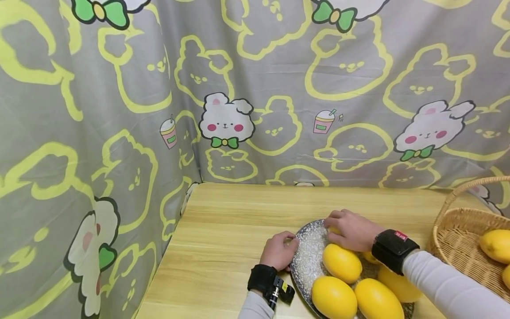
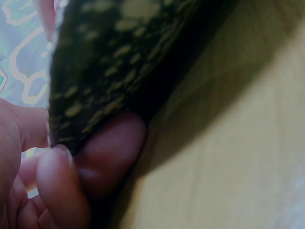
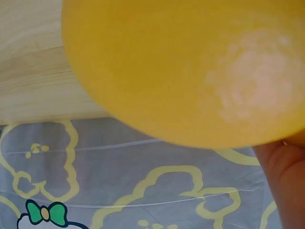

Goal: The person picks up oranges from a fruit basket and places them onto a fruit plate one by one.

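Observation:
A dark speckled plate [image 1: 308, 261] lies near the table's front edge with several yellow lemons [image 1: 341, 263] on it. My left hand [image 1: 280, 250] pinches the plate's left rim; in the left wrist view its fingers [image 2: 109, 152] curl under the dark rim [image 2: 109, 62]. My right hand [image 1: 349, 229] lies over a lemon [image 1: 334, 230] at the plate's far side, fingers curled round it. That lemon [image 3: 190, 67] fills the right wrist view, with the hand [image 3: 286, 186] at the lower right.
A wicker basket [image 1: 458, 235] with more lemons [image 1: 496, 245] stands at the right. The wooden table [image 1: 239, 212] meets a grey curtain with rabbit prints [image 1: 227, 119] behind and to the left.

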{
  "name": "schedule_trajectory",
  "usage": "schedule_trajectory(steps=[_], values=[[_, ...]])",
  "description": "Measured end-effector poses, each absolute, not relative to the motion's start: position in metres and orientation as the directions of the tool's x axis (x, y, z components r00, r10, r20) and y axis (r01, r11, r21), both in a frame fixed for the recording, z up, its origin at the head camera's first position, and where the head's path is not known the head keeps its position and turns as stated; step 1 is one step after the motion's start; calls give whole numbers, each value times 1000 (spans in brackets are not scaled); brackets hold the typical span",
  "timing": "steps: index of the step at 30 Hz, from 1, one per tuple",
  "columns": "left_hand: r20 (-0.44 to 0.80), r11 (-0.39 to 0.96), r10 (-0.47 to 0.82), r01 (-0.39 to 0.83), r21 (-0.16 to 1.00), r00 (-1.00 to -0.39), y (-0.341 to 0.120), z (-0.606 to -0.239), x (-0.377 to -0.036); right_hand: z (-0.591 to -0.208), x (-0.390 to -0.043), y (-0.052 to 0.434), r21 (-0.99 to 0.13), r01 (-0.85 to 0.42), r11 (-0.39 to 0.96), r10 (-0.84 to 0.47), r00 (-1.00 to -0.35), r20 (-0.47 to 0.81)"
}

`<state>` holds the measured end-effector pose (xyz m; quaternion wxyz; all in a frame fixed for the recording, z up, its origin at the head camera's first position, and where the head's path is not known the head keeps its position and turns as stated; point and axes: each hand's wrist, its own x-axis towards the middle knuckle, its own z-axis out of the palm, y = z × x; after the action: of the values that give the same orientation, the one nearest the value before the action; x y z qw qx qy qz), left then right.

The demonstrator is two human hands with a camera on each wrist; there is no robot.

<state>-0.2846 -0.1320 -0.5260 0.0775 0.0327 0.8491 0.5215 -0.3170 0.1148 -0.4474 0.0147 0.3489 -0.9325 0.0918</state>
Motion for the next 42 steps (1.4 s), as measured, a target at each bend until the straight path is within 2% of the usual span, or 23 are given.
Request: schedule_trajectory(steps=[23, 33, 42], values=[[-100, 448, 137, -29, 894, -986, -133, -525, -284, -448, -316, 113, -205, -638, 743, -648, -762, 21], [-95, 449, 136, -24, 893, -986, -133, -526, -284, -440, -310, 115, -108, -652, 751, -650, -758, 56], [-82, 438, 147, -9, 899, -986, -135, -525, -282, -429, -303, 119, -106, -621, 776, -622, -782, 31]])
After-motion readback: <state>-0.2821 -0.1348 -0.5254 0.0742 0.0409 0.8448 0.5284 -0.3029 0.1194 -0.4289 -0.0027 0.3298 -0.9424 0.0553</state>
